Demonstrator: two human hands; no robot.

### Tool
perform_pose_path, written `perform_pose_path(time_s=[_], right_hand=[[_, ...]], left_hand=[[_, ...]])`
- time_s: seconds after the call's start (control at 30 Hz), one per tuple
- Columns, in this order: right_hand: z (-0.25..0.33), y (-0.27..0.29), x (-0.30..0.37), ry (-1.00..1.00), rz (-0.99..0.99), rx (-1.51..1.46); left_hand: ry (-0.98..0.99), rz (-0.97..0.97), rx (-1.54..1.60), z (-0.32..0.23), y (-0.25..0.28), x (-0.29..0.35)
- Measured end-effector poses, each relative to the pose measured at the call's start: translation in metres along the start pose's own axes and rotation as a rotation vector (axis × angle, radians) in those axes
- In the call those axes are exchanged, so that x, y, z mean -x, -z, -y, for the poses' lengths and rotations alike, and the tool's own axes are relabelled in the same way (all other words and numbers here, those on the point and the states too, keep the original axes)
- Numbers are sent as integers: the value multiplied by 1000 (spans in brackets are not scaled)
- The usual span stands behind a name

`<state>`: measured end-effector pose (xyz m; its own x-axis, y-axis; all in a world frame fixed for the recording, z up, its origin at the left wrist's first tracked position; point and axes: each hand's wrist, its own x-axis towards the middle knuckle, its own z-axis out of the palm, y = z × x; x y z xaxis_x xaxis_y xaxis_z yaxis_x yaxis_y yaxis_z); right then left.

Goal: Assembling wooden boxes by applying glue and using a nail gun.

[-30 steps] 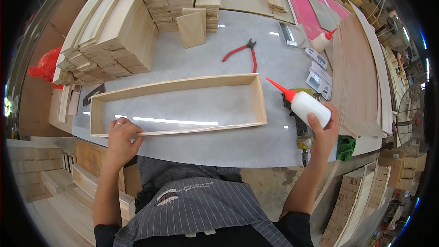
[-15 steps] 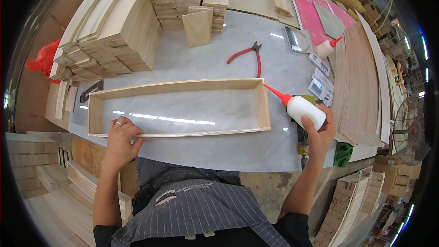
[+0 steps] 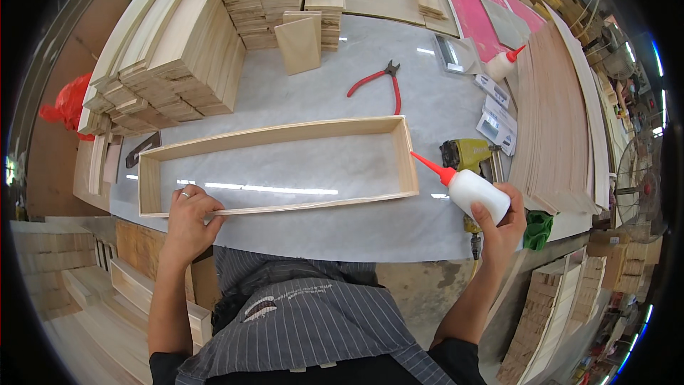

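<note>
A long, narrow rectangular wooden frame (image 3: 285, 206) lies on the grey tabletop, its middle open down to the table. My left hand (image 3: 191, 215) grips the frame's near long side towards its left end, thumb and fingers closed over the edge. In my right hand (image 3: 502, 217) is a white glue bottle (image 3: 479, 194), tilted with its red nozzle (image 3: 433, 167) pointing left. The nozzle tip is at the upper edge of the frame's right end piece; whether it touches I cannot tell. Behind the bottle lies a yellow-green nail gun (image 3: 467, 153), partly hidden.
Red-handled cutting pliers (image 3: 395, 89) lie beyond the frame. Wooden boards (image 3: 178, 64) are stacked at the far left, thin wood sheets (image 3: 552, 121) at the right. A second glue bottle (image 3: 500, 65) stands near small packets (image 3: 496, 127). A green cloth (image 3: 538, 231) sits by the table's right edge.
The glue bottle's nozzle tip has moved nearer to me along the frame's right end, away from the far corner. The nail gun shows more now. My left hand keeps its hold.
</note>
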<state>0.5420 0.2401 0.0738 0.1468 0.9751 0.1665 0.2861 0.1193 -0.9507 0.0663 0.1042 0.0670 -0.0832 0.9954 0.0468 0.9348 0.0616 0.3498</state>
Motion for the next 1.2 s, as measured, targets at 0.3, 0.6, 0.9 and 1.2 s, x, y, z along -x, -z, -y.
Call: perform_pose_path(time_s=[0.3,0.6,0.9,1.2], right_hand=[[3,19,23,4,-2,4],[9,34,41,-17,21,28],[11,38,39,-31,45,40],[-38,2,-20,-254,218,-1205]], left_hand=[[6,13,-4,2,-1,1],[15,12,-14,-3,1,2],[1,28,-11,-2,-3,-10],[-46,163,-36,14,0,-12]])
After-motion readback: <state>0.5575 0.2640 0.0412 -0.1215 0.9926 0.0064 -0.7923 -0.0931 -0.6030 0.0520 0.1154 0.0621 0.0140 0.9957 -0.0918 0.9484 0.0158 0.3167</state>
